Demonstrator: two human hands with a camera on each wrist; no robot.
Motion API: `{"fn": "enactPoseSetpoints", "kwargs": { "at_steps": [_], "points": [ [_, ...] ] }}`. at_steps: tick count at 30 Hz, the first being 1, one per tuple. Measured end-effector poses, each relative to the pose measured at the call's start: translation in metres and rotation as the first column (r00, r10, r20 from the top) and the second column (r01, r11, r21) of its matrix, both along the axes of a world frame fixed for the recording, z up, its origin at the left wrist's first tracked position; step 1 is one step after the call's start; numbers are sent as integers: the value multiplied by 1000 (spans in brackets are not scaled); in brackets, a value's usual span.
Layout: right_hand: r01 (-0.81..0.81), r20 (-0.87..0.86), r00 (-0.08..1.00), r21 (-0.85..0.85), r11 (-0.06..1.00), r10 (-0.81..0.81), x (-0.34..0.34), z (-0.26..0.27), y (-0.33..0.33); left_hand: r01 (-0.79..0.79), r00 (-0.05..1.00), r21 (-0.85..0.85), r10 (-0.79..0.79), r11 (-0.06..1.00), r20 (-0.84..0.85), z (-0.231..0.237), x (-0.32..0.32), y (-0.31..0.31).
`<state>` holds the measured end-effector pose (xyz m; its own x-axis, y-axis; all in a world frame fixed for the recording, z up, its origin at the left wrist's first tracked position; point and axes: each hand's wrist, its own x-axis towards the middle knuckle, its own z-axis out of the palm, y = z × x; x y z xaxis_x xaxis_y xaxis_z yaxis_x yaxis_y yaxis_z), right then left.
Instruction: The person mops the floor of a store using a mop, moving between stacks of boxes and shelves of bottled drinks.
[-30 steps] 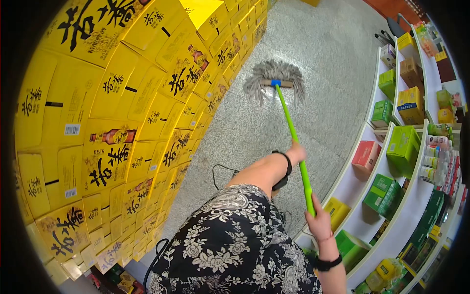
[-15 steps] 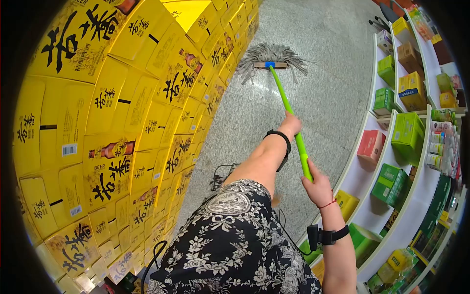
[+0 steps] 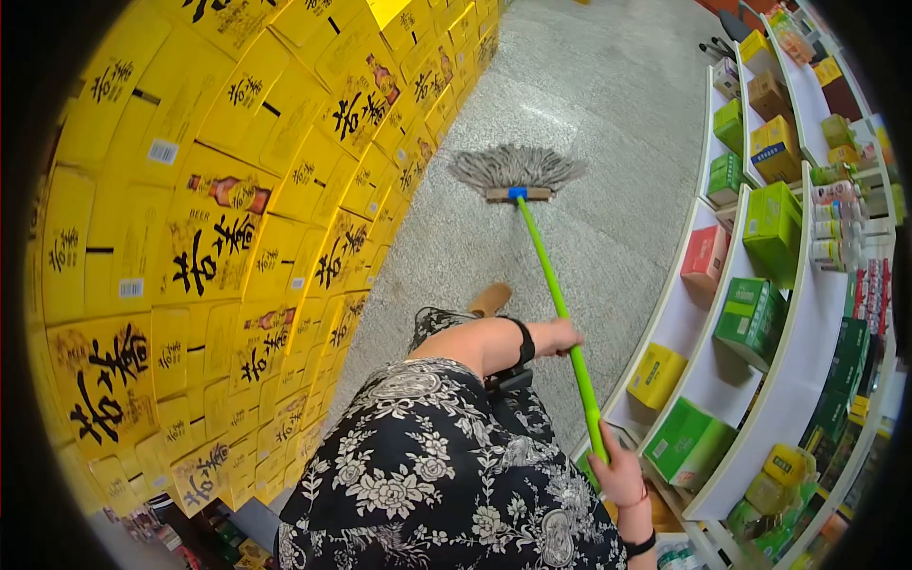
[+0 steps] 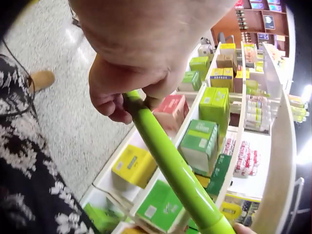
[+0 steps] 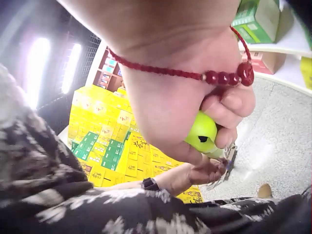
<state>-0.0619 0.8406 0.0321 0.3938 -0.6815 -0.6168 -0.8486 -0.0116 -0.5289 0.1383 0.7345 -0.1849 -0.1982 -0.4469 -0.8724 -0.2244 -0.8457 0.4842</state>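
Observation:
A mop with a bright green handle (image 3: 551, 275) stretches forward over the floor. Its grey string head (image 3: 518, 166) lies spread on the speckled floor, joined by a blue clamp (image 3: 518, 193). My left hand (image 3: 559, 337) grips the handle partway down, and in the left wrist view its fingers (image 4: 109, 105) curl round the green tube. Higher on the handle, near its top end, my right hand (image 3: 619, 465) holds on. In the right wrist view, the handle's rounded end (image 5: 202, 131) pokes out between the curled fingers and thumb.
Stacked yellow beer cartons (image 3: 218, 237) form a wall on the left. White shelves (image 3: 665, 342) with green, red and yellow boxes curve along the right. A brown shoe (image 3: 490, 299) is on the floor near the mop. At the far end stands a dark chair (image 3: 731, 27).
The mop head first slid away from me, then came back closer along the floor. Both hands went forward with the handle and drew back. A shoe has come into view.

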Motion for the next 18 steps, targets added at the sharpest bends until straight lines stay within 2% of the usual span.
{"fn": "enactPoseSetpoints", "kwargs": {
  "at_steps": [1,4,6,7,9,14,16,17,18],
  "points": [
    [3,0,1000,-2,1000,-3,-15,6,21,59,994,35,-55,998,-97,5,-9,22],
    [-34,-25,999,11,999,35,-51,29,78,159,976,90,-144,983,-161,12,-46,79],
    [-90,-142,985,64,994,98,-65,46,101,231,946,135,-190,964,-262,23,-62,105],
    [-23,-143,989,139,990,43,-69,55,107,227,947,131,-188,965,-261,20,-71,119],
    [-10,-124,992,120,993,25,-72,66,118,206,930,166,-140,964,-341,11,-86,137],
    [50,-44,998,93,994,-46,-64,64,113,152,944,129,-105,980,-312,13,-78,132],
    [7,63,998,-39,999,-5,-54,58,102,118,958,124,-80,985,-275,20,-63,126],
    [41,-55,998,88,995,-36,-41,66,91,111,960,100,-81,989,-267,29,-49,117],
    [21,-55,998,89,996,-16,-30,59,82,104,962,74,-81,992,-260,34,-34,106]
  ]
}}
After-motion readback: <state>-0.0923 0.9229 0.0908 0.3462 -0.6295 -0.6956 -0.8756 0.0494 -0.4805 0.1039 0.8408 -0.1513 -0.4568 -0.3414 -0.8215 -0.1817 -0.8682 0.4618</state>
